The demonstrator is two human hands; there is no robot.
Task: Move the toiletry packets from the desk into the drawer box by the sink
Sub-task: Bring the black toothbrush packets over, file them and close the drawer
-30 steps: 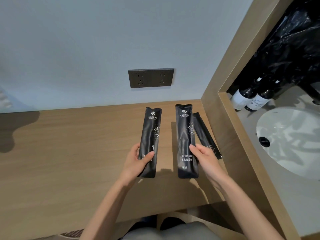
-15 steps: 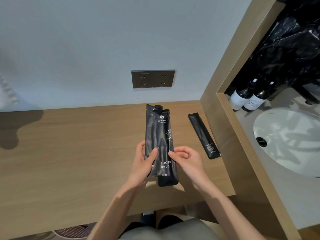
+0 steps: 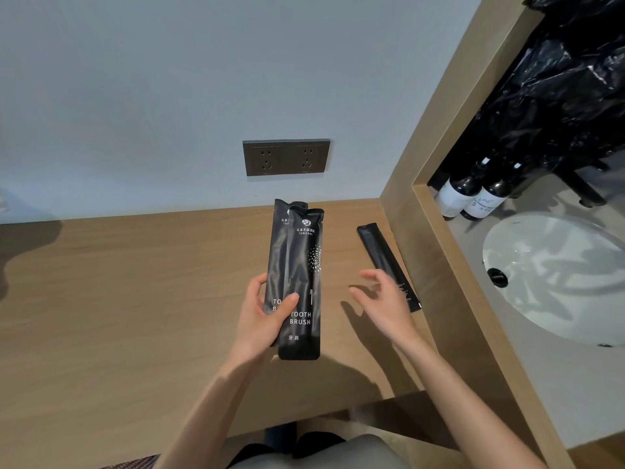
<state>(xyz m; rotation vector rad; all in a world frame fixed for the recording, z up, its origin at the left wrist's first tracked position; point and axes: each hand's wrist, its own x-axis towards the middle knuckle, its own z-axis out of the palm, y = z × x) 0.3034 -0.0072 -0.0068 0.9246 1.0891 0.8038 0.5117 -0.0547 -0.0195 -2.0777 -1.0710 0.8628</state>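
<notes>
Two black toothbrush packets (image 3: 301,265) are stacked one over the other and held upright above the wooden desk (image 3: 135,299). My left hand (image 3: 262,316) grips their lower part, thumb across the front. My right hand (image 3: 382,299) hovers just to the right of them, fingers loosely spread, holding nothing. A third, narrow black packet (image 3: 378,252) lies flat on the desk near the wooden partition, partly hidden behind my right hand. No drawer box is in view.
A wooden partition (image 3: 422,231) separates the desk from the sink counter on the right. A white basin (image 3: 558,275) and two dark bottles (image 3: 473,198) stand there, under a black plastic bag (image 3: 558,79). A double wall socket (image 3: 285,157) sits above the desk.
My right hand passed its toothbrush packet onto the one in my left hand, let go, and moved right toward the narrow packet. My left hand now holds both.
</notes>
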